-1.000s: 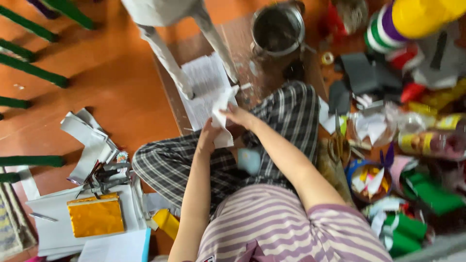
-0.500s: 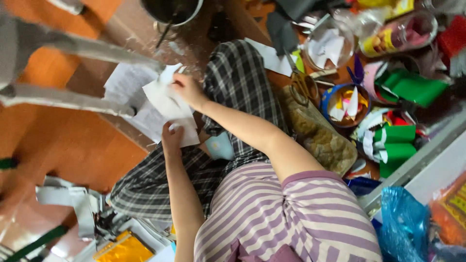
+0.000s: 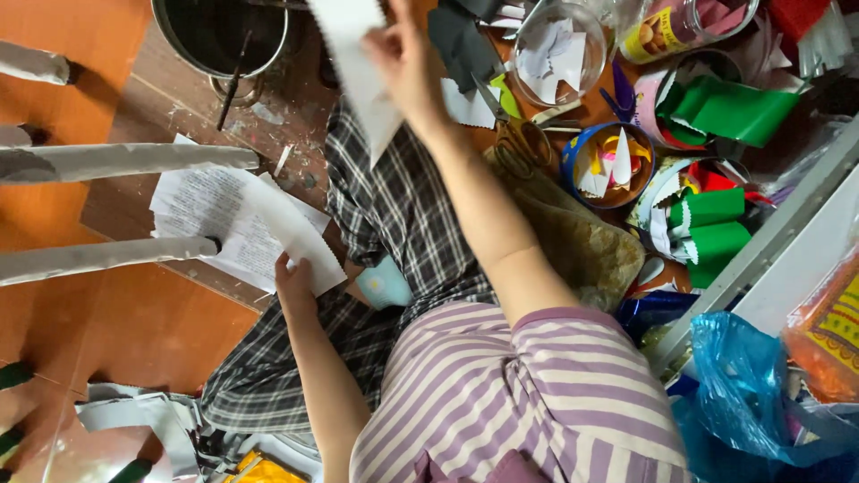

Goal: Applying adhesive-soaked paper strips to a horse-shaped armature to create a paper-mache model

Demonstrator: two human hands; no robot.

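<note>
We see a white paper piece with a zigzag-cut edge (image 3: 362, 72) raised at the far side, pinched in the right hand (image 3: 407, 58). Nearer and to the left, the left hand (image 3: 293, 284) presses its fingers on printed white sheets (image 3: 228, 219) beside a round metal pot (image 3: 219, 36).

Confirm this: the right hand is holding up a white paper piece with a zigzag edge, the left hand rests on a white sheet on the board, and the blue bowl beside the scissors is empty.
Not quite. The right hand does hold up the white paper piece, and the left hand rests on the white sheet. But the blue bowl beside the scissors is not empty: the head view shows white and coloured paper scraps in it.
</note>
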